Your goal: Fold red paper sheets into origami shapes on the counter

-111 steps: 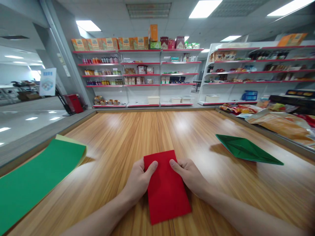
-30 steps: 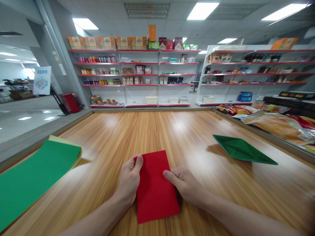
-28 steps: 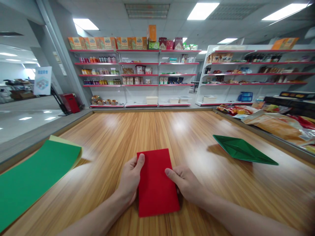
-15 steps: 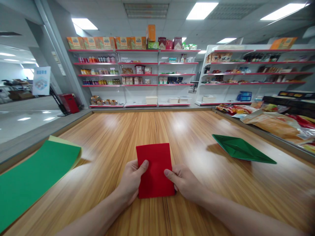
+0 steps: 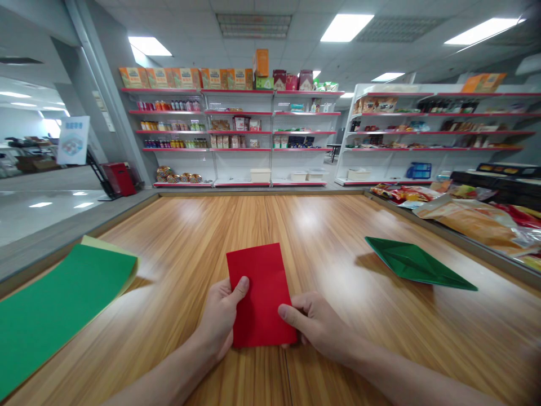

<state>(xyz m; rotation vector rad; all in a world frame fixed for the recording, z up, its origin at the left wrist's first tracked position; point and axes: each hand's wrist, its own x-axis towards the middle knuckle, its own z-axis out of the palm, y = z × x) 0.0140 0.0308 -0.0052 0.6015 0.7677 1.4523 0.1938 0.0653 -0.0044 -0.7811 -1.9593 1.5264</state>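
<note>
Both my hands hold a folded sheet of red paper (image 5: 262,293) at the front middle of the table. My left hand (image 5: 222,310) is closed on its left edge, thumb lying on the face and fingers behind. At the lower right edge, my right hand (image 5: 315,324) pinches the paper with the thumb on top; its other fingers are partly hidden behind. The red paper is tilted slightly to the left. A green folded-paper piece (image 5: 418,262), pointed at both ends, lies to the right. On the left are green paper sheets (image 5: 71,293) with a yellowish sheet beneath, their far end curling up.
The wood-grain table (image 5: 253,217) has a raised border. Along its right side lie snack packets (image 5: 473,220) and dark boxes (image 5: 499,183). Stocked shelves (image 5: 236,132) stand beyond the far edge. A sign on a stand (image 5: 72,140) is at the far left.
The red paper has tilted to the left and its top has shifted left. My right hand has slid lower along its right edge. The camera view has shifted slightly.
</note>
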